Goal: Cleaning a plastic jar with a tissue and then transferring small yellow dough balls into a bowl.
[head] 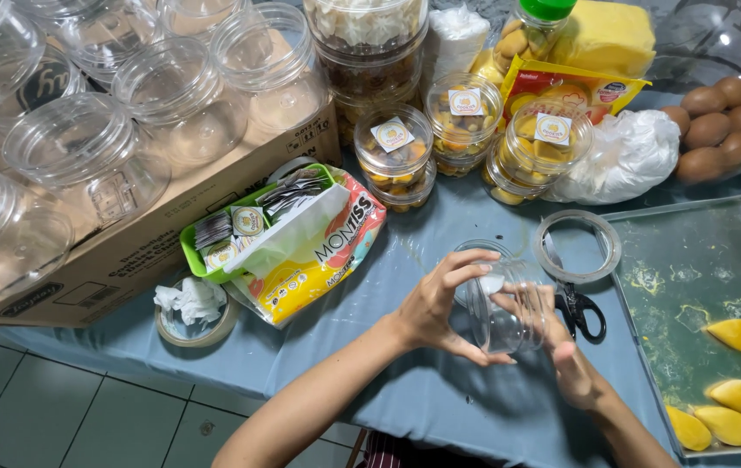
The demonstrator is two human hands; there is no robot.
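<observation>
Just left of the baking tray (648,227), over the blue tablecloth (422,390), both hands hold one clear plastic jar (499,299) lying on its side. The left hand (435,308) curls round the jar's near end, fingers spread over the top and thumb underneath. The right hand (561,347) cups it from the tray side, fingers bent against the wall (how tightly, I cannot tell).

Between jar and tray lie black-handled scissors (577,305), partly under a roll of clear tape (578,245). On the tray sit yellow folded pastries (739,334). Beyond the tray's far-left corner stand filled, labelled jars (466,121) and a white plastic bag (626,156). Well left of the tray, a cardboard box (154,234) carries empty clear jars (84,147), with a green basket (214,260) of small packets and a printed pouch (318,260) beside it.
</observation>
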